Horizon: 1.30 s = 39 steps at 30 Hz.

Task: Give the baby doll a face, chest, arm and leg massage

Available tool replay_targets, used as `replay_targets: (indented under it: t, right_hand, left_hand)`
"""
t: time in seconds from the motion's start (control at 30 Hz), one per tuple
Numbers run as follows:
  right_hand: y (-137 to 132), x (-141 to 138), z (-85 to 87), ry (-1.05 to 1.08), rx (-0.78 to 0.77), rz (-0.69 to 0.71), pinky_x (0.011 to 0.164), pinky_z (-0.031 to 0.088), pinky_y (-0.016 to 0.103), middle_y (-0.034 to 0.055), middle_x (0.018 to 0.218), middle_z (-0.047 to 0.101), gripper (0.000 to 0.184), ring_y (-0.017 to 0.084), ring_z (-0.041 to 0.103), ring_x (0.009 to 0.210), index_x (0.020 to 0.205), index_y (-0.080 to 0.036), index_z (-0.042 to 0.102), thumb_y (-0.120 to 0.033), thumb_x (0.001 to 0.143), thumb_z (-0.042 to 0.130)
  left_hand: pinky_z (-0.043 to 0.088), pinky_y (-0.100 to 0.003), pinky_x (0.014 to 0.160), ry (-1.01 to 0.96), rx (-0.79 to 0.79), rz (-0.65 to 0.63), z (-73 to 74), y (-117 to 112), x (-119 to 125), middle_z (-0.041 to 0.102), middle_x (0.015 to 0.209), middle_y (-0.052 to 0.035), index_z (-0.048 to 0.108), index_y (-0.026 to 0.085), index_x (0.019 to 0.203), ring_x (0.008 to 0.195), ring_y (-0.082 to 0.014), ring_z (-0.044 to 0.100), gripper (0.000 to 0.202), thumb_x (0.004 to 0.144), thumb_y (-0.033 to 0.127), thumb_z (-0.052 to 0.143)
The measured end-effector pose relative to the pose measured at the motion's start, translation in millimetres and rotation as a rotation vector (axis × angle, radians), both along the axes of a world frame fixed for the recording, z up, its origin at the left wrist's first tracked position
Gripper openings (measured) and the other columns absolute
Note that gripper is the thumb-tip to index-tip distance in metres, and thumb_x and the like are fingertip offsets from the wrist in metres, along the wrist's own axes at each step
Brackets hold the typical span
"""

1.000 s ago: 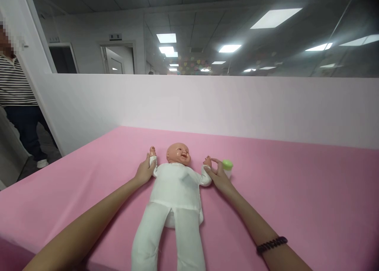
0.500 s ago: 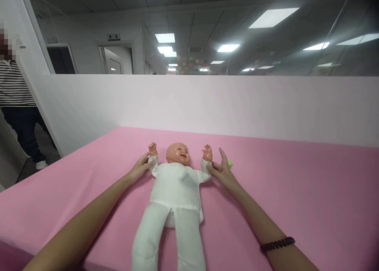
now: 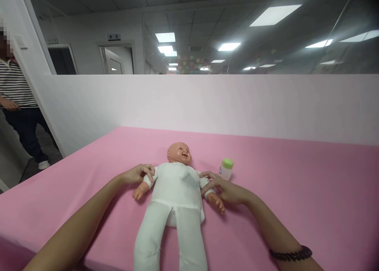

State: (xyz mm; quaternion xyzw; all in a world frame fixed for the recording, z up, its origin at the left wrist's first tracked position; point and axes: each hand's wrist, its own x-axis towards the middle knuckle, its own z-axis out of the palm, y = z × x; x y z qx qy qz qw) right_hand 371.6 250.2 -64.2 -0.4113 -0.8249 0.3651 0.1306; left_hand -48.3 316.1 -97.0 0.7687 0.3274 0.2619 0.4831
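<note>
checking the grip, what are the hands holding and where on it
Both hold one thing: the left hand and right hand each grip the white-clothed plastic baby doll by an upper arm, over the sleeve.

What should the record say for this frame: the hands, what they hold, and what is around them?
left hand: grasping the doll's sleeve near the wrist
right hand: grasping the doll's other sleeve
doll: on its back, white suit, arms down beside its body
bottle: upright, green cap, near the right hand
surface: pink mat
bracelet: dark, on the right wrist
nearby: person in striped top, standing at far left
</note>
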Motion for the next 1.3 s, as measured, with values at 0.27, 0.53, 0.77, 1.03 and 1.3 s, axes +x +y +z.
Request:
replay_targets:
  t: [0.27, 0.53, 0.77, 1.03, 1.3]
  right_hand:
    - [-2, -4, 8.1, 0.364, -0.003, -0.275, 0.103, 0.05, 0.044, 0.009, 0.133, 0.059, 0.062, 0.03, 0.057, 0.124, 0.138, -0.03, 0.053, -0.038, 0.08, 0.072]
    - [26, -24, -19.9, 0.668, -0.016, -0.68, 0.091, 0.055, 0.044, 0.0117, 0.113, 0.072, 0.09, 0.029, 0.069, 0.102, 0.144, -0.024, 0.029, -0.07, 0.078, 0.068]
    - [46, -18, -39.2, 0.385, 0.013, -0.691, 0.087, 0.051, 0.041, 0.0104, 0.098, 0.074, 0.053, 0.03, 0.067, 0.098, 0.095, -0.017, 0.069, -0.067, 0.082, 0.057]
    - [37, -19, -27.8, 0.667, -0.12, -0.699, 0.09, 0.053, 0.042, 0.009, 0.103, 0.074, 0.056, 0.029, 0.068, 0.1, 0.115, -0.022, 0.064, -0.055, 0.072, 0.078]
    - [7, -2, 6.5, 0.622, -0.139, -0.357, 0.095, 0.051, 0.04, 0.0076, 0.123, 0.065, 0.061, 0.027, 0.06, 0.117, 0.12, -0.027, 0.058, -0.032, 0.066, 0.085]
  left_hand:
    - [0.052, -0.038, 0.09, -0.346, -0.096, 0.304, 9.7, -10, 14, 0.07, 0.116, -0.0109, 0.075, 0.021, 0.109, 0.104, -0.027, 0.066, 0.043, 0.07, 0.034, 0.085]
    - [0.054, -0.032, 0.07, -0.437, 0.105, 0.756, -7.1, -3, 55, 0.069, 0.093, -0.0034, 0.039, 0.025, 0.137, 0.081, -0.0206, 0.069, 0.069, 0.083, 0.057, 0.068]
    - [0.044, -0.032, 0.07, -0.004, 0.174, 0.767, -12.9, 0, 58, 0.072, 0.094, -0.0037, 0.062, 0.023, 0.116, 0.08, -0.0217, 0.065, 0.04, 0.09, 0.051, 0.053]
    - [0.047, -0.033, 0.072, -0.181, 0.094, 0.714, -16.2, 6, 52, 0.069, 0.094, -0.0044, 0.053, 0.02, 0.13, 0.082, -0.022, 0.064, 0.059, 0.084, 0.057, 0.061]
    - [0.048, -0.035, 0.085, -0.335, 0.192, 0.471, 5.2, -11, 30, 0.065, 0.112, -0.009, 0.059, 0.021, 0.116, 0.103, -0.0244, 0.062, 0.046, 0.078, 0.041, 0.075]
